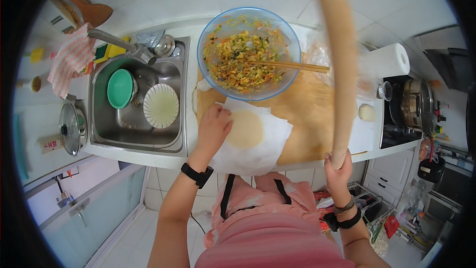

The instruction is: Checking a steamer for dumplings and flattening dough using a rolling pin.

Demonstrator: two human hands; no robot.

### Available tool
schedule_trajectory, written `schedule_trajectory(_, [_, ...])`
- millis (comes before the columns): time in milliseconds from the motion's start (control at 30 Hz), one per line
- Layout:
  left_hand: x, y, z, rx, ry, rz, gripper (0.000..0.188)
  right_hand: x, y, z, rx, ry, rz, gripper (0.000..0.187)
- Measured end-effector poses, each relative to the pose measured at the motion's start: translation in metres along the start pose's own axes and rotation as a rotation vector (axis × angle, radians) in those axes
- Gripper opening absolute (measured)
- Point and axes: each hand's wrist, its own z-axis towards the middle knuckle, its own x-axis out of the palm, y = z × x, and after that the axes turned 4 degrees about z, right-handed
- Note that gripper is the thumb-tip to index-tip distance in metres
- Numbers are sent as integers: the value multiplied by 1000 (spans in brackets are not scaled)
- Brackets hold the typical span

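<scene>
Left hand flat and spread, fingers pressing the left edge of a thin round dough wrapper at centre frame. Wrapper lying on a white sheet of paper, itself spread over the near left corner of a wooden board on the desk. Right hand at lower right of centre, wrapped tight around the near end of a long wooden rolling pin, raised and tilted away toward the upper right of the frame, well clear of the wrapper.

Just beyond the wrapper, toward upper centre, a clear glass bowl of chopped yellow and green filling, with a pair of chopsticks resting across it. At far right of the board, a small dough ball; beyond it a paper towel roll and a pot on the stove. At left, a sink holding a green bowl and a ribbed white plate.

For a clean job here, probably best: keep the spread fingers light at the rim only, so as not to dent or tear the thin disc; bring the pin down level rather than tip first; roll from the middle outward with even pressure, turning the disc a little between strokes; mind the paper, likely to slide or crease under a hard push.
</scene>
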Motion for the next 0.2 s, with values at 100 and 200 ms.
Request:
schedule_trajectory(100, [-3,3,7,84,40,4,24,-11,-5,8,167,-151,83,17])
schedule_trajectory(200, [-1,3,8,122,38,43,24,-23,-19,23,294,-53,-22,19])
